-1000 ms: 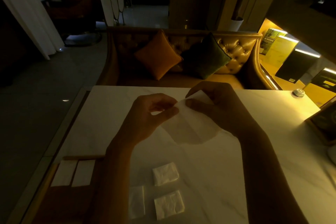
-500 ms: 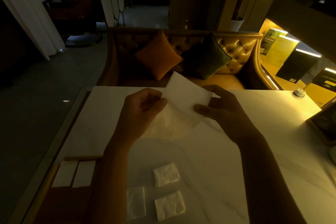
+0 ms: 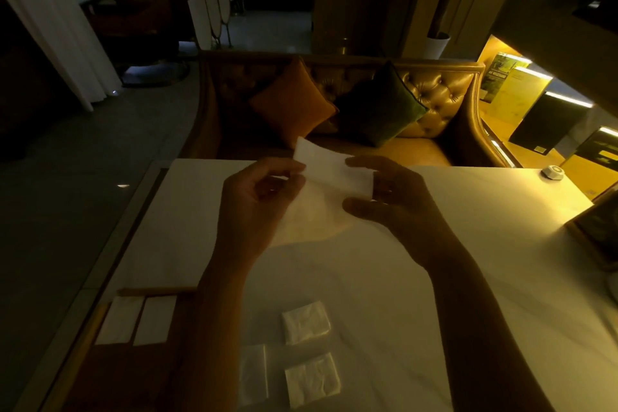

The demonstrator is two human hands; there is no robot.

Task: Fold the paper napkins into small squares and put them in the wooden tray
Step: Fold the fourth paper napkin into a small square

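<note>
Both hands, left (image 3: 257, 201) and right (image 3: 391, 201), pinch a paper napkin (image 3: 329, 177) above the white table (image 3: 468, 278).

I see thin, matt, translucent paper in the held napkin (image 3: 321, 191) | creased, crinkled paper squares (image 3: 306, 322) on the counter (image 3: 468, 278), pale smooth stone-look with faint veining | wooden tray (image 3: 100, 371), dull brown | glossy tufted leather sofa (image 3: 438, 100) | velvety cloth cushions (image 3: 292, 104).

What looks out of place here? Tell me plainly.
Three folded napkins lie loose on the table instead of in the wooden tray: one, a crumpled one, and one beside the left forearm. The tray holds two. Both hands, left hand and right hand, hold a napkin mid-fold.
</note>
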